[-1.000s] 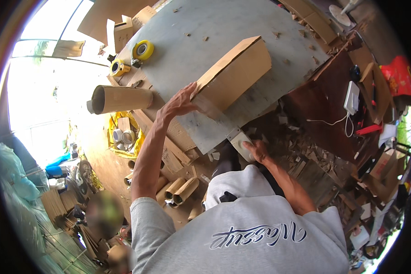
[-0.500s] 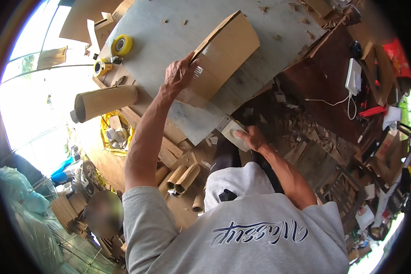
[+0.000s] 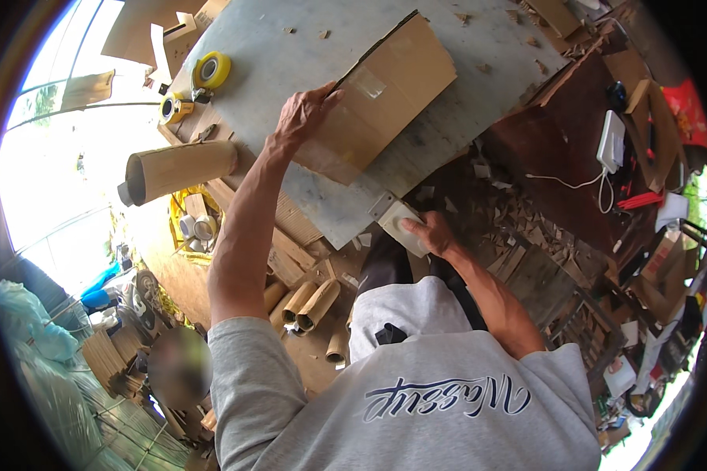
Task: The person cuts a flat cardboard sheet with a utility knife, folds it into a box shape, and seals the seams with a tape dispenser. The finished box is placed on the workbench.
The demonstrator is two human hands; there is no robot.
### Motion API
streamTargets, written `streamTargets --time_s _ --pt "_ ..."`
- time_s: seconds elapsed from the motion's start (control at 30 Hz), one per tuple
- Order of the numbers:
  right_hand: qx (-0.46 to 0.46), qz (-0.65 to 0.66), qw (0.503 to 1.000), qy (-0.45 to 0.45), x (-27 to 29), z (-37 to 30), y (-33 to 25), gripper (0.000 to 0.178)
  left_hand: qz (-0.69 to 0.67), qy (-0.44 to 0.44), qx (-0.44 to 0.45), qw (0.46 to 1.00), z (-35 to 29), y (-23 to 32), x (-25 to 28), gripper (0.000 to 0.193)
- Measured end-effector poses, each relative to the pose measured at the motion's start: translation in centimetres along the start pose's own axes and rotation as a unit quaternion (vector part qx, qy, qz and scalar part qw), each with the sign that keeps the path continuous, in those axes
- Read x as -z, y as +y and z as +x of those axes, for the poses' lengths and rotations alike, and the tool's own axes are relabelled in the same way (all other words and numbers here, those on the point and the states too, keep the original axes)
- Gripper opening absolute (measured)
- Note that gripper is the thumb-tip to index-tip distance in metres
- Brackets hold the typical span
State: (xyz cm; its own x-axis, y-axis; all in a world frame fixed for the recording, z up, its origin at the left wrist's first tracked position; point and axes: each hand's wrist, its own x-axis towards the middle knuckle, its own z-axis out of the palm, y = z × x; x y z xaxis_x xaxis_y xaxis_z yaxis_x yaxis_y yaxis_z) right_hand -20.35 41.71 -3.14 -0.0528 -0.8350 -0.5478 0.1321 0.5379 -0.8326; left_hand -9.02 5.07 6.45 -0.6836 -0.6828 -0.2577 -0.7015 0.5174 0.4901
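My left hand (image 3: 309, 116) is closed over the upper left edge of a flattened-looking brown cardboard box (image 3: 397, 86), which is tilted on a grey tabletop (image 3: 267, 47). A glossy piece of clear tape (image 3: 371, 88) shows on the box's face. In my right hand (image 3: 432, 233), beyond the table's near corner, is a tape dispenser (image 3: 401, 221) with a pale roll and a grey metal end. The dispenser's head points toward the box's lower edge. A sheer strip seems to lie near that edge, but I cannot tell whether it joins the dispenser.
Yellow tape rolls (image 3: 211, 70) and a curled cardboard tube (image 3: 182, 171) sit along the table's left side. Cardboard tubes (image 3: 318, 304) lie below. At right are a brown board (image 3: 550, 149) and a white power strip (image 3: 611, 141) with a cable. Cardboard scraps litter the floor.
The view has turned slightly. My left hand and the box have shifted a little up and away, and the glints on the box's tape have changed. My right hand keeps hold of the dispenser.
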Motion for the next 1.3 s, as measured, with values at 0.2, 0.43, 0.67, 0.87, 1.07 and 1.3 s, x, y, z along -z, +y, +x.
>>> streamTargets --time_s 0.2,0.43,0.67,0.87,1.07,1.3 --pt "-0.006 0.021 1.0 0.006 -0.6 0.1 -2.0 0.054 -0.053 -0.019 0.016 0.998 0.5 -0.2 1.6 0.054" --pt "0.014 0.06 0.998 -0.002 -1.4 1.4 -2.9 0.047 -0.095 -0.027 0.027 0.995 1.4 -1.4 3.1 0.062" --pt "0.0 0.03 0.999 -0.033 -1.5 2.6 -4.5 0.046 -0.097 -0.033 0.051 0.993 1.4 -0.6 5.1 0.071" --pt "0.038 0.069 0.997 -0.002 -2.9 3.5 -5.7 0.045 -0.086 -0.04 0.06 0.994 2.8 -2.3 5.6 0.072" --pt "0.021 0.064 0.998 -0.018 -3.3 5.4 -6.5 0.043 -0.065 -0.062 0.065 0.994 5.1 -5.6 6.2 0.074" --pt "0.087 0.11 0.99 -0.009 -5.4 9.0 -8.4 0.041 -0.039 -0.041 0.051 0.997 7.9 -9.4 8.1 0.077"
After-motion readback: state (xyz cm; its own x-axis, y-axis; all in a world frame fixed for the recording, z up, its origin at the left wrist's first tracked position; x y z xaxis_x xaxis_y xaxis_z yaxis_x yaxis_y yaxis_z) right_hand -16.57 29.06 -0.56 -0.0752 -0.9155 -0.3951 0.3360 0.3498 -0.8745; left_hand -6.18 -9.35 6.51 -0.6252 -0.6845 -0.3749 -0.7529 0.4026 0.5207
